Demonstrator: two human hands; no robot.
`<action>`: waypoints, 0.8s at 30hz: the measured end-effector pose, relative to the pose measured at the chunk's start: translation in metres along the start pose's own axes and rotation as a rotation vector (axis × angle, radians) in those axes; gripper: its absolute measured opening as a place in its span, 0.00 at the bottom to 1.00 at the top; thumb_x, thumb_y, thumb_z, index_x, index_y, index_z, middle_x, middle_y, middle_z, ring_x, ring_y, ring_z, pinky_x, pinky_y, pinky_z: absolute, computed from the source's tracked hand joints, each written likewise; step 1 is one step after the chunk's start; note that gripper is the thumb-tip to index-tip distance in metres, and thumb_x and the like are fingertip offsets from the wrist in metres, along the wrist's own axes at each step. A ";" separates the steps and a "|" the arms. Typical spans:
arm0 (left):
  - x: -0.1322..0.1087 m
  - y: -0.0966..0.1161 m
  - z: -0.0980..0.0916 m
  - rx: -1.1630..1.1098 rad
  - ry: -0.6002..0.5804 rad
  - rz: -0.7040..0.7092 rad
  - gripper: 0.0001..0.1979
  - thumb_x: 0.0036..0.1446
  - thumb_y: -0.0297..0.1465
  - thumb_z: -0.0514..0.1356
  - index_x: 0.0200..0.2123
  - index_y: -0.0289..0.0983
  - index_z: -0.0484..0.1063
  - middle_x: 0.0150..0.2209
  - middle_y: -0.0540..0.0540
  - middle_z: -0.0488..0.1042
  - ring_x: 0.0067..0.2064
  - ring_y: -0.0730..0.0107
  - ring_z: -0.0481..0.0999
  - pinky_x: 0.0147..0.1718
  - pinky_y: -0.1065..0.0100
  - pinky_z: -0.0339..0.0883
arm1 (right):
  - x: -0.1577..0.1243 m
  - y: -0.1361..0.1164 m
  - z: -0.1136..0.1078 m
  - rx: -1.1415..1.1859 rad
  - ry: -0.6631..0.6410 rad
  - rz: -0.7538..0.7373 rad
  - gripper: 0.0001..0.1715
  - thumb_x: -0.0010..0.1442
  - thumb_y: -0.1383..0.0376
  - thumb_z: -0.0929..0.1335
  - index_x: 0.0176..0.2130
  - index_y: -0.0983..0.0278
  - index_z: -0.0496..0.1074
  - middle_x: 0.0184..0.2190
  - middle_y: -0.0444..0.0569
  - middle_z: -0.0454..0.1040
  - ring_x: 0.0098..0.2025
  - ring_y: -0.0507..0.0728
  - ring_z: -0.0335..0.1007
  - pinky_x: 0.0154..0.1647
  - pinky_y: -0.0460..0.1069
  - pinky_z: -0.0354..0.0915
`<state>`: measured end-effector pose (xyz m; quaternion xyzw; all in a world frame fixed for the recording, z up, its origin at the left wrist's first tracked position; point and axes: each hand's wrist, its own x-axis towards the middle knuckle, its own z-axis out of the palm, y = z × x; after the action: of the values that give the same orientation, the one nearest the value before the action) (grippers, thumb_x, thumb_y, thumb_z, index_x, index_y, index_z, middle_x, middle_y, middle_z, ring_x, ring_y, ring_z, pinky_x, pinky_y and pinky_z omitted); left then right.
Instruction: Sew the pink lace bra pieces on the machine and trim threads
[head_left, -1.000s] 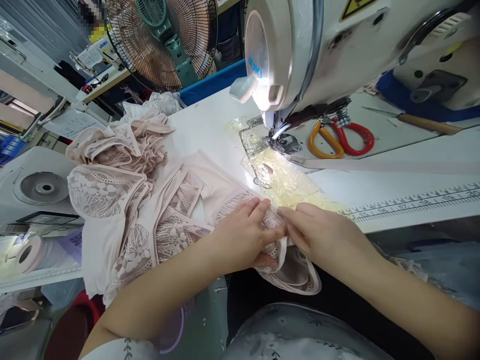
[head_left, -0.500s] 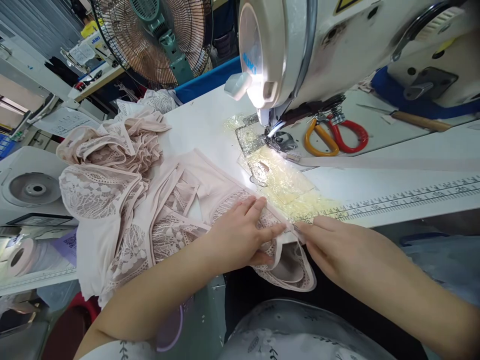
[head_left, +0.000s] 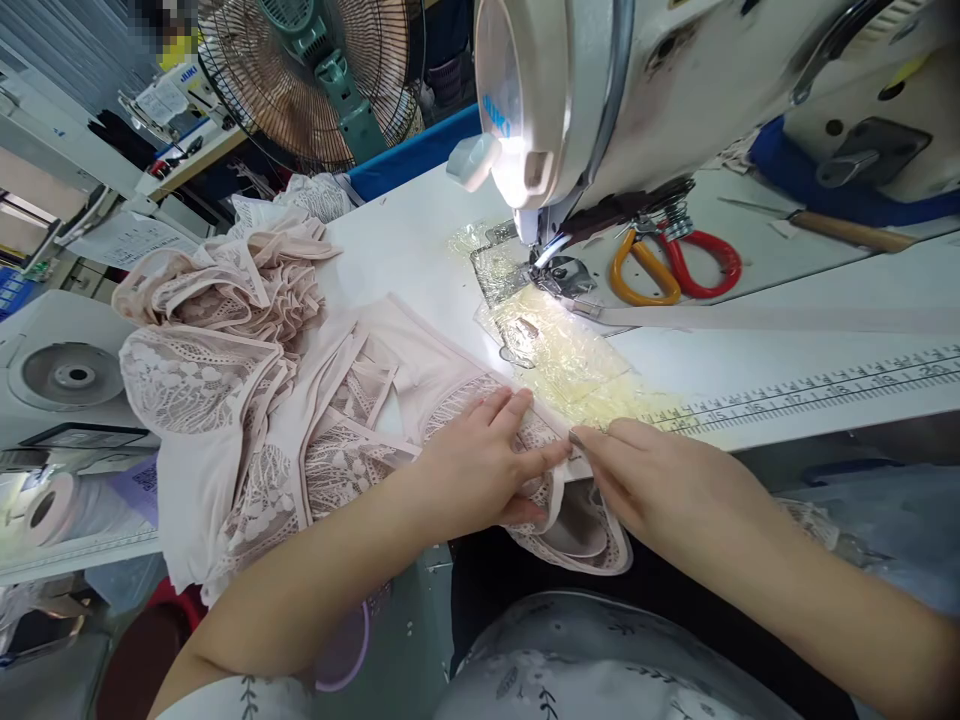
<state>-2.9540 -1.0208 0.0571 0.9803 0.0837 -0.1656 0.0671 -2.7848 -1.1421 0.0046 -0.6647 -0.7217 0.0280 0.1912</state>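
A pale pink lace bra (head_left: 457, 385) lies across the front edge of the sewing table, one cup (head_left: 581, 530) hanging over toward my lap. My left hand (head_left: 484, 460) rests flat on the lace, fingers stretched out and pressing it down. Close by, my right hand (head_left: 652, 475) is closed in a pinch at the bra's edge. A small dark tip shows at its fingertips; the rest of what it holds is hidden. To the left, more pink lace bras (head_left: 217, 380) are heaped in a layered pile.
A sewing machine (head_left: 540, 110) stands ahead, its lamp lighting yellowish taped film (head_left: 559, 350). Scissors with orange and red handles (head_left: 679, 265), a wooden-handled pointed tool (head_left: 847, 230) and a pale strip (head_left: 750, 318) lie rightward. A printed ruler (head_left: 825, 390) runs along the front edge. A fan (head_left: 307, 80) stands behind.
My right hand has shifted slightly left and up along the bra's edge, nearer my left fingertips. My left hand stays in place on the lace.
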 end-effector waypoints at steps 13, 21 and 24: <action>0.001 0.001 0.003 -0.005 0.031 0.009 0.36 0.56 0.48 0.61 0.64 0.42 0.59 0.67 0.31 0.49 0.67 0.42 0.50 0.63 0.48 0.50 | -0.008 0.001 -0.005 -0.028 0.067 -0.026 0.17 0.63 0.69 0.58 0.33 0.67 0.74 0.20 0.44 0.64 0.19 0.51 0.59 0.19 0.48 0.47; -0.002 0.002 0.008 -0.031 0.056 -0.011 0.34 0.56 0.48 0.62 0.63 0.43 0.61 0.67 0.31 0.49 0.67 0.38 0.49 0.62 0.46 0.50 | -0.011 0.011 -0.009 0.121 0.069 -0.035 0.18 0.63 0.67 0.57 0.44 0.68 0.72 0.24 0.46 0.70 0.20 0.52 0.64 0.19 0.47 0.54; -0.008 0.006 0.016 -0.040 0.121 -0.002 0.33 0.58 0.47 0.60 0.63 0.42 0.60 0.67 0.29 0.50 0.67 0.41 0.50 0.61 0.46 0.50 | 0.003 0.017 -0.008 0.168 0.089 0.005 0.19 0.63 0.66 0.57 0.46 0.66 0.71 0.26 0.47 0.73 0.21 0.52 0.66 0.19 0.47 0.55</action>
<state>-2.9651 -1.0304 0.0458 0.9870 0.0916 -0.1043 0.0814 -2.7664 -1.1390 0.0081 -0.6488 -0.7059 0.0593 0.2780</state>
